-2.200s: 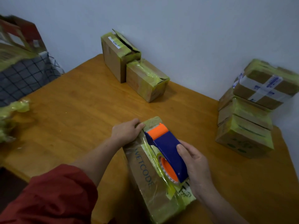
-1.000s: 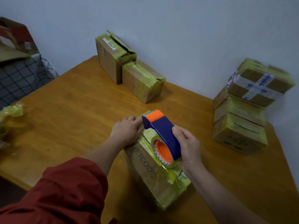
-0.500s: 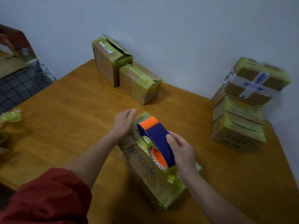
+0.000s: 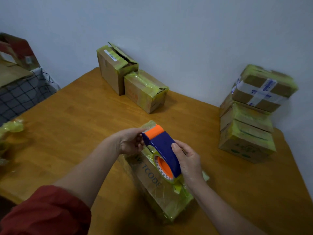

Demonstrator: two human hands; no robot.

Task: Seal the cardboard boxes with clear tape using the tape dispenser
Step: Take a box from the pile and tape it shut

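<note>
A long cardboard box [image 4: 157, 187], wrapped in yellowish clear tape and printed with dark letters, lies on the wooden table [image 4: 71, 119] in front of me. Just above its top my right hand [image 4: 188, 161] grips the blue tape dispenser [image 4: 162, 150] from the right side. The dispenser has an orange blade guard [image 4: 155, 131] at its far end and an orange-cored tape roll [image 4: 165, 168]. My left hand [image 4: 132, 141] is at the dispenser's nose, its thumb and curled fingers pinching the tape end below the serrated cutter. The tape end itself is hard to make out.
Two taped boxes [image 4: 116, 68] [image 4: 145, 92] stand at the back against the wall. A stack of three taped boxes [image 4: 245, 143] sits at the right edge. Crumpled tape [image 4: 11, 126] lies at the far left, beside a checked cloth [image 4: 22, 94] with cardboard on it.
My left hand has left the far end of the box and come up to the dispenser's nose. My right hand has lifted the dispenser slightly off the box top.
</note>
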